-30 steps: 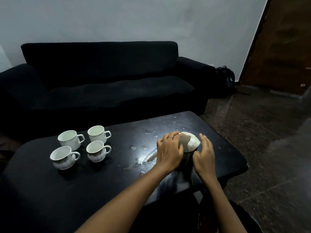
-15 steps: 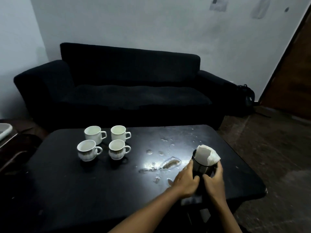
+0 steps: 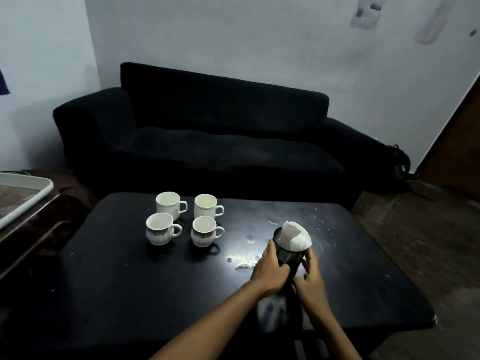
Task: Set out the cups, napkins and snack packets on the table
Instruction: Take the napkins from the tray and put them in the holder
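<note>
Head: hands lowered on holder.

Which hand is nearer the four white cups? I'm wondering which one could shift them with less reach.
The left hand. It grips the near-left side of the dark napkin holder, facing the white cups. The right hand grips the holder's far side from them.
</note>
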A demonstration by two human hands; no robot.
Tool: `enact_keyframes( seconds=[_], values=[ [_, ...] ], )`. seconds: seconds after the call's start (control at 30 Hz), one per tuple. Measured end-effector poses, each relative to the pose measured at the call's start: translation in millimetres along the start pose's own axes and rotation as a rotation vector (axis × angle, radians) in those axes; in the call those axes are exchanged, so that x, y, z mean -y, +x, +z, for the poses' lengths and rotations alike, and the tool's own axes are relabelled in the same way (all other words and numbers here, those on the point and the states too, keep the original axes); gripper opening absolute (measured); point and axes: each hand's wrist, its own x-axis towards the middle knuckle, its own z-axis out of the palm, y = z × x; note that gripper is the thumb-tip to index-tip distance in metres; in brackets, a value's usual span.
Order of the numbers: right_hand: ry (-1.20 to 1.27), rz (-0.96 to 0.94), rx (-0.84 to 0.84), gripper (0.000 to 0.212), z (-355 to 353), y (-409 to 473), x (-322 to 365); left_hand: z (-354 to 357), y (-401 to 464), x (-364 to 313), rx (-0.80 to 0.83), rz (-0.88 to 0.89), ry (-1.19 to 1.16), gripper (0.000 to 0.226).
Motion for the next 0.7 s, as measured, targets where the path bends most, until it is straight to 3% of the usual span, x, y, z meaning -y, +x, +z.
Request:
enact_keyframes(
  seconds=[0.13,0.33,0.7],
  values=[
    [0.000,-0.032,0.073,0.081,28.6,8.0,13.2,-24.0,14.8,12.6,-0.042,-0.055,-0.048,0.070],
    [-0.010,-0.096,0.164,0.089,59.2,20.2,29.6,-48.7,40.3,23.2,-0.060,-0.151,-0.089,0.087],
    [-0.134,-0.102,0.228,0.095,95.2,51.3,34.9,-77.7,87.0,29.0,-0.023,-0.216,-0.172,0.092]
  ],
)
